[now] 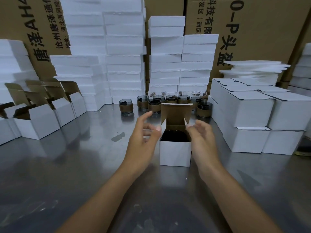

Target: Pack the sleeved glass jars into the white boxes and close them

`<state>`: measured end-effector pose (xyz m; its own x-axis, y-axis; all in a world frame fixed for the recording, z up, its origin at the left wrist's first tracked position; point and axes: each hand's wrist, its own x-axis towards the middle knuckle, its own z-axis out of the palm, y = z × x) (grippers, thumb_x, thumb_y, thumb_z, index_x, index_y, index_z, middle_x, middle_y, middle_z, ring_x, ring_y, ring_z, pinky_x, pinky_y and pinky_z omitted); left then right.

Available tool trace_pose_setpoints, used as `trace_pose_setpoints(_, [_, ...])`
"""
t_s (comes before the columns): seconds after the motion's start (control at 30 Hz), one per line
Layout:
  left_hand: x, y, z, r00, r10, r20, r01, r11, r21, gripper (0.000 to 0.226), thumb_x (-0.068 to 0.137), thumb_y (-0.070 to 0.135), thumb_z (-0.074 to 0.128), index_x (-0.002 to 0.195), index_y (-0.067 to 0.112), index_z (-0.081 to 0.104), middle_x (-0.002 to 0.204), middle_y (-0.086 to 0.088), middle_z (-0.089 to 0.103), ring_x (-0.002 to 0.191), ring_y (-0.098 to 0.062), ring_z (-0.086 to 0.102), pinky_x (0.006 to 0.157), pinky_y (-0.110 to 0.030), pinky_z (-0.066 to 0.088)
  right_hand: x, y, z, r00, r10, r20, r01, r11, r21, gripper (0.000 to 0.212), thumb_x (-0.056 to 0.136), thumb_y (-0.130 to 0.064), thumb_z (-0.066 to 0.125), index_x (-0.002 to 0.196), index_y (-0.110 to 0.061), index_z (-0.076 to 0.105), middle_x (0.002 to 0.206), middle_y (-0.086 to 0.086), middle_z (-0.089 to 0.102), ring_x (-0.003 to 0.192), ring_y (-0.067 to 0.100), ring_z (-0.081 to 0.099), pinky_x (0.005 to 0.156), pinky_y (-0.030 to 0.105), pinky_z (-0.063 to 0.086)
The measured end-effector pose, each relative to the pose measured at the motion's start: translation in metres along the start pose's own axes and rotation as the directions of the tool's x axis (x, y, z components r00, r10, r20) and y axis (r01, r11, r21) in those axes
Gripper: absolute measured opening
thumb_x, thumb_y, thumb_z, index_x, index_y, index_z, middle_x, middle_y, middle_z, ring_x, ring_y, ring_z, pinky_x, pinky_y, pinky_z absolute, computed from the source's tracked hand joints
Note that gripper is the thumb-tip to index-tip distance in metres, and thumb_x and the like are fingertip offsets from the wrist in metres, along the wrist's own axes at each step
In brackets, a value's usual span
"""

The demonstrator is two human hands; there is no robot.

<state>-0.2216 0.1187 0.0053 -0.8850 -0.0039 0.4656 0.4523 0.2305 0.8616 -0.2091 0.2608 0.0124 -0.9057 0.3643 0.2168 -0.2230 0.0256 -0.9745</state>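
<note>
A white box (175, 153) stands open, lid flap upright, a dark jar (175, 136) inside; sleeved jars (126, 106) cluster behind.

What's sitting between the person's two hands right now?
In the head view, an open white box stands between the left hand and the right hand, its lid up, with a dark round thing inside.

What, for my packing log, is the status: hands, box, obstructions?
Left hand, right hand open, flanking white box. Jar inside, lid flap upright, not closed. Nothing blocking the flap.
</note>
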Motion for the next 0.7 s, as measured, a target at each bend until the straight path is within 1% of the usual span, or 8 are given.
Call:
trace_pose_setpoints(0.07, [0.0025,-0.0041,0.0027,0.988,-0.125,0.089,0.126,0.992,-0.007,0.048,0.09,0.04,0.052,0.134,0.043,0.032,0.113,0.014,0.05,0.094,0.005,0.052,0.063,-0.002,0.041,-0.0003,0.0025,0.0026,0.997,0.06,0.052,-0.06,0.998,0.004,0.038,0.091,-0.025,0.058,0.126,-0.027,0.046,0.118,-0.008,0.053,0.092,-0.002,0.053,0.068,0.007,0.037])
trace_pose_setpoints(0.2, [0.0042,-0.0082,0.0038,0.954,-0.241,0.179,0.254,0.966,-0.05,0.056,0.09,0.042,0.053,0.139,0.043,0.026,0.124,0.014,0.043,0.097,0.009,0.046,0.067,-0.008,0.034,0.0001,0.0077,0.0063,0.997,0.037,0.072,-0.033,0.998,-0.055,0.045,0.091,-0.018,0.057,0.132,-0.029,0.043,0.12,-0.006,0.054,0.106,0.006,0.053,0.075,0.012,0.038])
trace_pose_setpoints(0.33, [0.0053,-0.0078,0.0022,0.948,-0.24,0.21,0.26,0.963,-0.073,0.056,0.091,0.036,0.053,0.138,0.051,0.024,0.121,0.017,0.042,0.096,0.012,0.045,0.067,-0.008,0.034,0.0001,0.0084,0.0071,0.996,0.009,0.089,-0.003,0.998,-0.071,0.051,0.091,-0.012,0.055,0.134,-0.036,0.041,0.107,-0.014,0.059,0.083,-0.014,0.057,0.06,0.002,0.04])
trace_pose_setpoints(0.43, [0.0066,-0.0062,0.0024,0.96,-0.166,0.225,0.193,0.976,-0.104,0.052,0.094,0.025,0.051,0.124,0.061,0.03,0.11,0.023,0.047,0.09,0.022,0.05,0.063,0.0,0.041,0.0001,0.0079,0.0072,0.994,-0.034,0.107,0.04,0.998,-0.056,0.056,0.089,-0.009,0.054,0.128,-0.048,0.041,0.106,-0.013,0.062,0.092,-0.007,0.058,0.064,0.004,0.04])
trace_pose_setpoints(0.5, [0.0063,-0.0054,0.0016,0.968,-0.123,0.219,0.155,0.979,-0.131,0.051,0.094,0.019,0.051,0.111,0.064,0.036,0.105,0.026,0.048,0.086,0.027,0.049,0.062,0.005,0.038,0.0003,0.0072,0.0073,0.991,-0.057,0.124,0.064,0.996,-0.055,0.055,0.09,-0.009,0.053,0.111,-0.058,0.043,0.1,-0.018,0.06,0.091,-0.009,0.057,0.062,0.003,0.04])
trace_pose_setpoints(0.6, [0.0063,-0.0078,0.0007,0.976,-0.098,0.195,0.13,0.979,-0.16,0.043,0.091,0.016,0.055,0.097,0.059,0.048,0.106,0.022,0.055,0.095,0.017,0.053,0.067,0.001,0.04,0.0021,0.0078,0.0069,0.991,-0.061,0.119,0.065,0.997,-0.029,0.039,0.091,-0.007,0.053,0.094,-0.046,0.05,0.091,-0.019,0.059,0.072,-0.016,0.057,0.055,-0.002,0.038])
trace_pose_setpoints(0.67, [0.0067,-0.0113,0.0008,0.978,-0.093,0.189,0.129,0.973,-0.19,0.032,0.091,0.014,0.056,0.095,0.045,0.053,0.109,0.012,0.06,0.105,0.001,0.056,0.072,-0.007,0.043,0.0023,0.0076,0.0075,0.994,-0.048,0.1,0.048,0.999,0.005,0.029,0.092,-0.004,0.048,0.091,-0.032,0.054,0.087,-0.016,0.061,0.066,-0.016,0.056,0.054,0.001,0.039])
trace_pose_setpoints(0.7, [0.0069,-0.0118,0.0008,0.978,-0.097,0.186,0.133,0.973,-0.188,0.026,0.091,0.015,0.055,0.094,0.04,0.053,0.11,0.009,0.06,0.104,0.0,0.056,0.071,-0.007,0.042,0.0032,0.0074,0.0077,0.997,-0.027,0.079,0.026,0.999,0.018,0.028,0.093,-0.004,0.045,0.088,-0.029,0.056,0.085,-0.016,0.061,0.067,-0.013,0.056,0.056,0.005,0.04])
